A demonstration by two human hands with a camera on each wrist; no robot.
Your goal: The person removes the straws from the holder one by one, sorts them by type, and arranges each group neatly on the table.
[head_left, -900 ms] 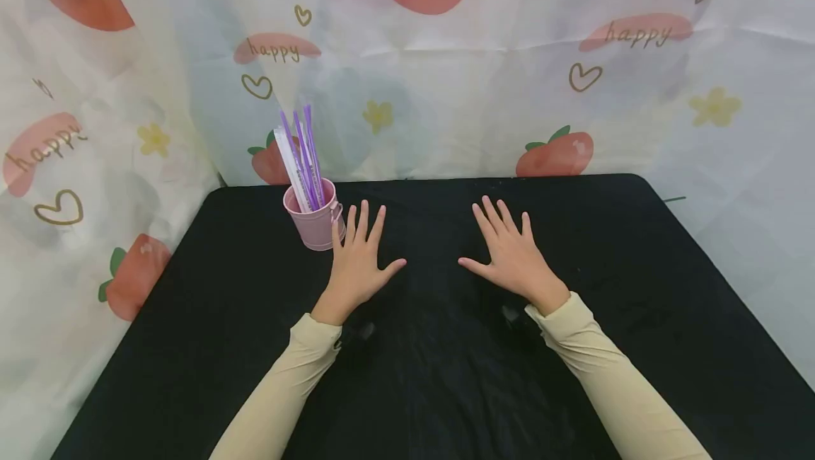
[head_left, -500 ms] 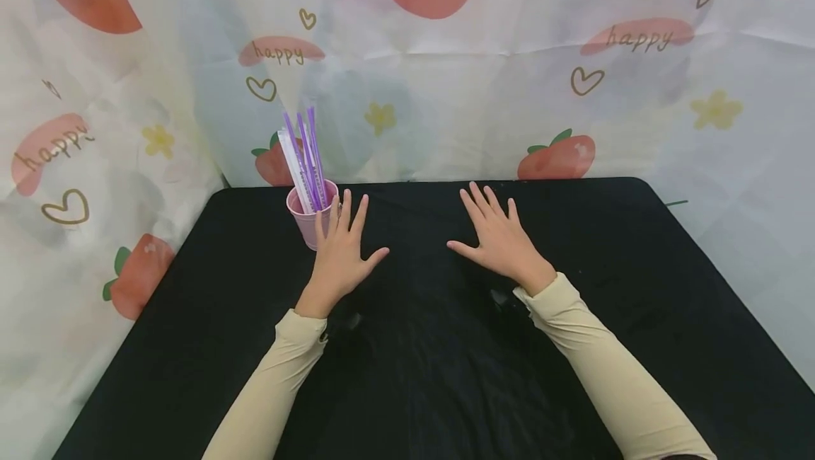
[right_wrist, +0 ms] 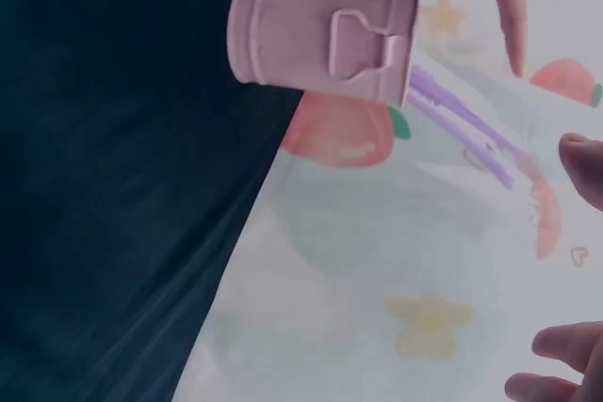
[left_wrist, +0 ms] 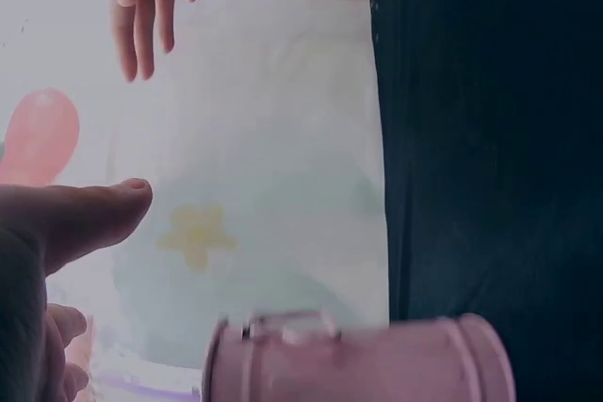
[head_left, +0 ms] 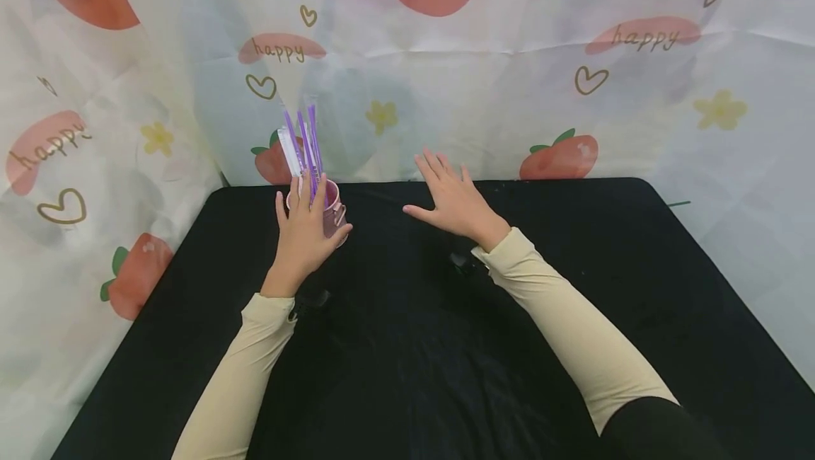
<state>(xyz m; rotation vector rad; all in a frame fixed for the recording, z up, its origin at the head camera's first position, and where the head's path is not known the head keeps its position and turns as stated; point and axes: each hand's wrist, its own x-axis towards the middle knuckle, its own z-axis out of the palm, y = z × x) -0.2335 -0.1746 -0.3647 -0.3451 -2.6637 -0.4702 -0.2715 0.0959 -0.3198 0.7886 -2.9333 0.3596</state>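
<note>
A small pink bucket with a side handle stands upright at the back left of the table. Several thin purple sticks and a white strip rise out of it. My left hand, fingers spread, hovers in front of the bucket and hides part of it; contact cannot be made out. In the left wrist view the bucket lies off to the side of the thumb. My right hand is raised right of the bucket, fingers extended, holding nothing. The right wrist view shows the bucket apart from its fingers.
A black cloth covers the table, its back edge just behind the bucket. Behind and to the left hangs a white printed curtain with fruit and "happy" designs. Dark wrist devices sit under both cuffs.
My left hand has moved left and forward until it overlaps the bucket in the head view. My right hand has shifted left and farther forward. The bucket stays in place.
</note>
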